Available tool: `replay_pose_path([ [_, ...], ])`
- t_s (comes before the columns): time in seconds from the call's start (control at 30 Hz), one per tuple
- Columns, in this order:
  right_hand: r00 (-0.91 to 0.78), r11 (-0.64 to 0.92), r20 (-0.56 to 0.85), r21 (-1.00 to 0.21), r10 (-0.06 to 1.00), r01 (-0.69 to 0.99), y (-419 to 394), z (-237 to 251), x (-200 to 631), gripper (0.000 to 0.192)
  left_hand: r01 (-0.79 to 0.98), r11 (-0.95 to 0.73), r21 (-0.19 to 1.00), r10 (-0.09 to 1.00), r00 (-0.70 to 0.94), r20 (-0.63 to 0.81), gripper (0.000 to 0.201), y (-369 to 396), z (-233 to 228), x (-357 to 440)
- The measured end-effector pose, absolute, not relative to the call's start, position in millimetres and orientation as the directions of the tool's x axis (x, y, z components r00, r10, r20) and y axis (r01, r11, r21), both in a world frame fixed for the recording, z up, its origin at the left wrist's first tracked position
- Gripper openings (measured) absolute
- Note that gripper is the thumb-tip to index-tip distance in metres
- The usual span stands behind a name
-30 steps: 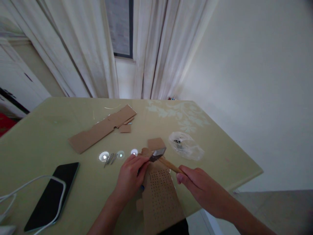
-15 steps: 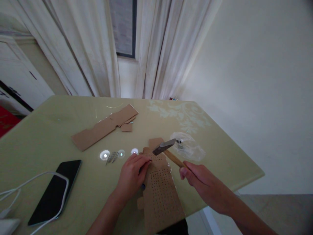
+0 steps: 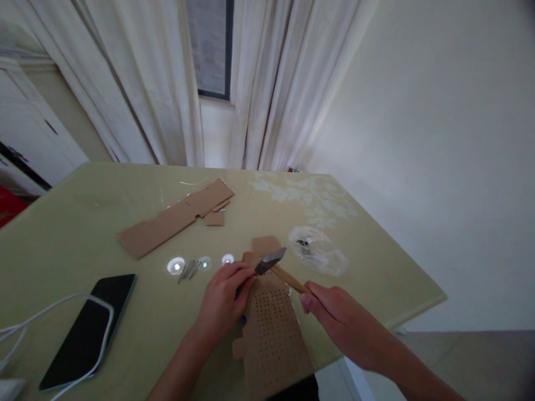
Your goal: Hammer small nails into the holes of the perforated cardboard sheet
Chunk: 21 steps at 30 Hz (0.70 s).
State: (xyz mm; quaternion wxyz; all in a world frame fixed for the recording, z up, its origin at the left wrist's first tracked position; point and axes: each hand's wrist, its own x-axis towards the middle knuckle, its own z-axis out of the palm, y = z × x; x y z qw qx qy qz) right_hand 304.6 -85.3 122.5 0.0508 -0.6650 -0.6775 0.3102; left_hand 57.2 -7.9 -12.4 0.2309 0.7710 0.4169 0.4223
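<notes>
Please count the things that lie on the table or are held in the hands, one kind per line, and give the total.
Cardboard pieces: 3 (perforated one, long strip, small scrap)
Hammer: 1
Phone: 1
White cable: 1
Clear plastic bag: 1
Heap of nails: 1
Total: 8

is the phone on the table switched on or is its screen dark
Dark. The phone lies flat near the table edge, its screen plain black with a white cable looped over it.
</notes>
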Motion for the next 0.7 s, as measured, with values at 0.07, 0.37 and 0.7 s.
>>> replay_pose_path([
  [0.07, -0.117, -0.063, -0.358, -0.453, 0.927, 0.889, -85, 119, 304, 0.044, 0.453, -0.524, 0.722, 0.852, 0.293, 0.434, 0.02, -8, -12, 58],
  [0.37, -0.112, -0.07, -0.363, -0.452, 0.925, 0.889, -86, 112, 303, 0.045, 0.453, -0.479, 0.752, 0.875, 0.315, 0.367, 0.021, -8, -7, 58],
  [0.7, -0.102, -0.09, -0.373, -0.464, 0.922, 0.881, -87, 104, 302, 0.047, 0.461, -0.421, 0.782, 0.89, 0.379, 0.255, 0.05, -9, 1, 50],
])
